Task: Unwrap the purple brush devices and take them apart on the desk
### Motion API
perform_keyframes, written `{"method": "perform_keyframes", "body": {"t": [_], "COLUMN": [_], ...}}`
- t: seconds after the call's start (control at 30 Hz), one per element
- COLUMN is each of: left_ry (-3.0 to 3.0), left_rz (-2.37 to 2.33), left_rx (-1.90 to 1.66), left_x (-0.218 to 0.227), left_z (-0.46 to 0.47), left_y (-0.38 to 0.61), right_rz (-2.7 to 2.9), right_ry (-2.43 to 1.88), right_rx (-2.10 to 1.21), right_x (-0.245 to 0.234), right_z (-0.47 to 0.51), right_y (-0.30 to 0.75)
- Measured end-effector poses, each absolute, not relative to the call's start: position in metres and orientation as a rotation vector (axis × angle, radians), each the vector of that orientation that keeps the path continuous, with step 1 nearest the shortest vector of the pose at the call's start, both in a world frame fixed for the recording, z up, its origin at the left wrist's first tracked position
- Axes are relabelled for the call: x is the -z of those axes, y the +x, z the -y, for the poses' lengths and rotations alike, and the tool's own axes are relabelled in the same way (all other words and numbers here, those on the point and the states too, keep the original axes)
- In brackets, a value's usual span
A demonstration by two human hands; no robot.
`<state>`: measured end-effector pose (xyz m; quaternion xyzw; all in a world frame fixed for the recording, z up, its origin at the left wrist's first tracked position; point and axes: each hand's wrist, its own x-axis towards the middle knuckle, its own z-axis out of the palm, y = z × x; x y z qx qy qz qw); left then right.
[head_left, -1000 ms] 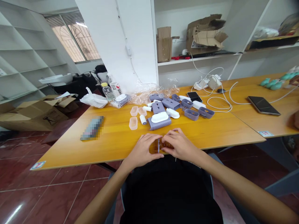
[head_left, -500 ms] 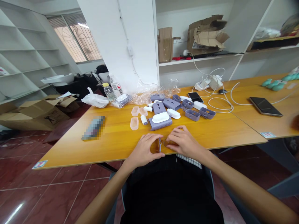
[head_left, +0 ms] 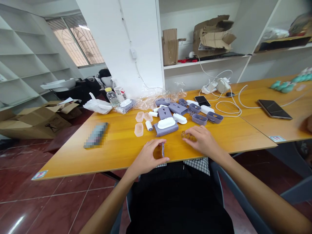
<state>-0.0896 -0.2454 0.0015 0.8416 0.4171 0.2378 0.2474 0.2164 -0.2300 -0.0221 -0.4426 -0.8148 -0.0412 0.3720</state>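
My left hand (head_left: 147, 158) is closed by the table's front edge, with a thin purple plastic piece (head_left: 163, 150) upright and edge-on between thumb and fingers. My right hand (head_left: 203, 142), further right and apart from it, pinches a small clear plastic piece (head_left: 183, 134), partly covered by the fingers. Just beyond the hands lies a purple perforated case (head_left: 168, 132) with a white bristled brush (head_left: 166, 123) on top. A second white brush (head_left: 179, 118) rests behind it. Purple open cups (head_left: 199, 120) stand to the right, and pinkish translucent cups (head_left: 138, 129) to the left.
Crumpled clear wrap (head_left: 146, 102) and a bottle with a yellow cap (head_left: 112, 97) sit along the wall. A phone (head_left: 202, 100), white cables (head_left: 227, 107) and a tablet (head_left: 275, 109) lie to the right. A pixelated object (head_left: 96, 135) lies on the left.
My right hand has moved right and away from my left hand, carrying the clear piece. My left hand keeps the purple piece, nearly in place. The view has shifted slightly.
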Motion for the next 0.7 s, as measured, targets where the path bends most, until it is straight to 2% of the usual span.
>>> {"method": "perform_keyframes", "body": {"t": [0.1,0.3,0.53,0.7], "left_ry": [2.342,2.388,2.457,2.587], "left_rz": [-1.124,-1.048,-0.973,-1.068], "left_rx": [-0.636,-0.625,-0.604,-0.551], "left_x": [0.000,-0.002,-0.003,-0.001], "left_z": [0.246,0.245,0.243,0.247], "left_y": [-0.089,-0.089,-0.087,-0.079], "right_rz": [1.918,1.778,1.944,2.077], "right_ry": [-1.283,-1.344,-1.550,-1.657], "right_rx": [-0.043,-0.041,0.129,0.031], "right_x": [0.024,0.019,0.022,0.016], "right_z": [0.226,0.219,0.222,0.229], "right_y": [0.228,0.248,0.252,0.241]}}
